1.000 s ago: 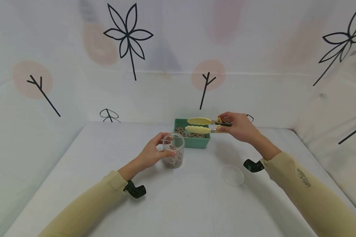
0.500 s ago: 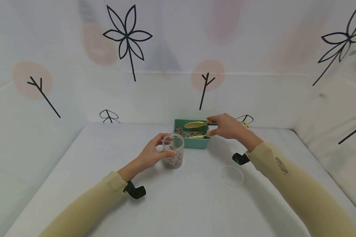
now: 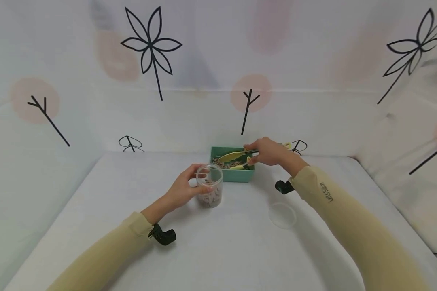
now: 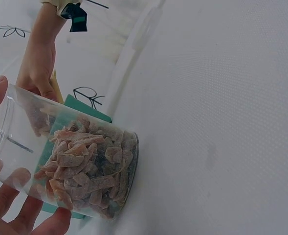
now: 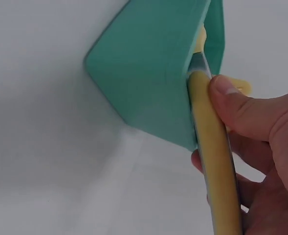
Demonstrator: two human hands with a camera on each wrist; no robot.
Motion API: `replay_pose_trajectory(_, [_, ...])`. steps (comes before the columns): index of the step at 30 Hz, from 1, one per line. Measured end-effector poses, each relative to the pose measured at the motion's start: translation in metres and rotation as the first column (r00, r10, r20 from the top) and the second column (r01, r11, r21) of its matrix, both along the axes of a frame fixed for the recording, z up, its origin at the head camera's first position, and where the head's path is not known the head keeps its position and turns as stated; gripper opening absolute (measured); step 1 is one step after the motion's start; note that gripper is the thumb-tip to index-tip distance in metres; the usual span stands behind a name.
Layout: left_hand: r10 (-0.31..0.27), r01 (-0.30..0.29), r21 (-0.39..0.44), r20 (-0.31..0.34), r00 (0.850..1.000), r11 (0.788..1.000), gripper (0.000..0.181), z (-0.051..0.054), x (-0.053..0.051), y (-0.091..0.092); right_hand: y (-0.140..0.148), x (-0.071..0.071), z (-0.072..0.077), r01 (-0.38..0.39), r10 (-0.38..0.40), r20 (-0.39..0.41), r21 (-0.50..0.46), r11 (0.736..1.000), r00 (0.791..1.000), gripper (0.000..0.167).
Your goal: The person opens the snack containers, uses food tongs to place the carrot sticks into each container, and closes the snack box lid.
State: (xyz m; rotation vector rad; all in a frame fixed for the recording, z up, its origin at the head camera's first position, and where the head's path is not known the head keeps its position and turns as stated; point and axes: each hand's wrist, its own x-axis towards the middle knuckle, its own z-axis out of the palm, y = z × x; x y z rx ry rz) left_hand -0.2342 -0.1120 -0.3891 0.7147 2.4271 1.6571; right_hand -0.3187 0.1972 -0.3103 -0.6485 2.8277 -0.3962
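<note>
My left hand (image 3: 181,187) grips a clear plastic jar (image 3: 210,194), thumb on the near side, fingers around the back. The jar stands upright and has no lid on it; the left wrist view shows brownish dried strips (image 4: 85,169) filling its lower part. Behind it sits a green rectangular box (image 3: 236,175) holding more brown pieces. Over the box's right end, my right hand (image 3: 271,152) holds yellow-and-metal tongs (image 5: 212,147). Their yellow tips reach down into the box, spread apart; whether they touch the pieces is hard to tell.
A clear round lid (image 3: 282,215) lies flat on the white table (image 3: 218,250), right of the jar. Just behind the box rises a white cloth wall (image 3: 189,121) with printed plants. A black camera is strapped to each wrist.
My right hand has moved left and the tongs have dipped from above the box into it. The left hand and jar keep their place.
</note>
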Motion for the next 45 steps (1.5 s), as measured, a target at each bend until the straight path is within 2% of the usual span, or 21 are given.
replay_pose_trajectory(7, [-0.001, 0.001, -0.004, -0.019, 1.0, 1.0, 0.065, 0.001, 0.0, -0.002, -0.004, 0.001, -0.004, 0.001, -0.002, -0.015, -0.051, 0.999, 1.0, 0.057])
replay_pose_trajectory(12, [-0.001, 0.001, -0.006, -0.013, 1.0, 1.0, 0.066, 0.001, 0.0, -0.003, -0.003, 0.004, -0.011, -0.005, 0.0, -0.06, -0.096, 0.995, 0.998, 0.052])
replay_pose_trajectory(19, [-0.008, 0.008, -0.003, 0.01, 1.0, 1.0, 0.064, 0.032, 0.022, 0.001, -0.005, 0.011, -0.021, 0.006, -0.027, -0.175, -0.121, 0.993, 0.984, 0.041])
replay_pose_trajectory(26, [-0.012, 0.012, 0.003, 0.016, 1.0, 1.0, 0.064, 0.031, 0.022, 0.0, -0.001, 0.016, -0.025, 0.036, -0.064, -0.196, -0.147, 0.989, 0.978, 0.04])
replay_pose_trajectory(33, [-0.017, 0.017, 0.007, 0.021, 1.0, 1.0, 0.064, 0.03, 0.021, 0.002, 0.011, 0.019, -0.026, 0.05, -0.095, -0.185, -0.236, 0.97, 0.978, 0.039])
replay_pose_trajectory(45, [-0.016, 0.016, 0.006, 0.022, 1.0, 1.0, 0.064, 0.029, 0.02, 0.003, 0.032, 0.019, -0.018, 0.077, -0.141, -0.189, -0.309, 0.948, 0.972, 0.037])
